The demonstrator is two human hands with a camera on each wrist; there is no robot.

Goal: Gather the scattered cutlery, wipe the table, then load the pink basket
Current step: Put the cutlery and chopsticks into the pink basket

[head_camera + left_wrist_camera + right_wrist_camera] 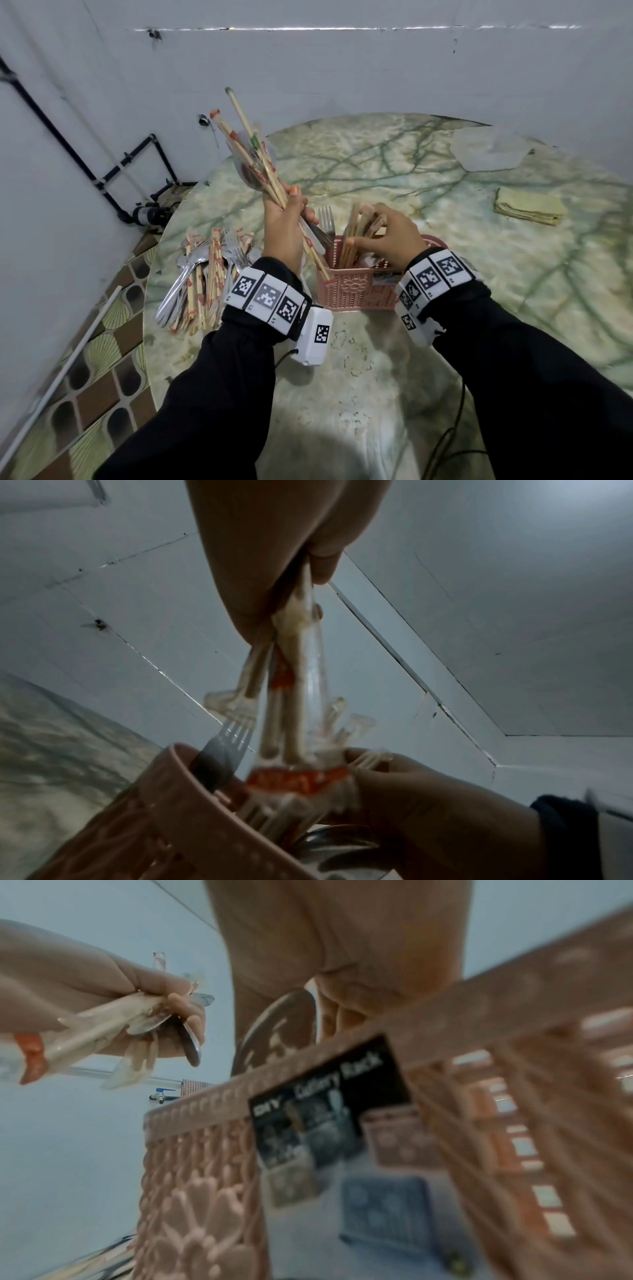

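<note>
My left hand (291, 209) is raised left of the pink basket (356, 291) and grips a bundle of wrapped chopsticks and spoons (253, 150), tips pointing up and away. In the left wrist view the left hand (274, 561) holds the same bundle (294, 674) above the basket (164, 818). My right hand (364, 226) reaches over the basket, fingers and thumb curled round chopsticks (354, 222) standing in it. A fork (326, 219) also stands in the basket. The right wrist view shows the basket wall (205, 1177) close up, blurred, and a spoon bowl (281, 1031) under the right hand (325, 934).
A pile of loose spoons, forks and wrapped chopsticks (202, 277) lies at the left edge of the round marble table (376, 377). A folded yellow cloth (529, 207) lies far right, with a clear plastic container (489, 149) behind it. The wall is close behind.
</note>
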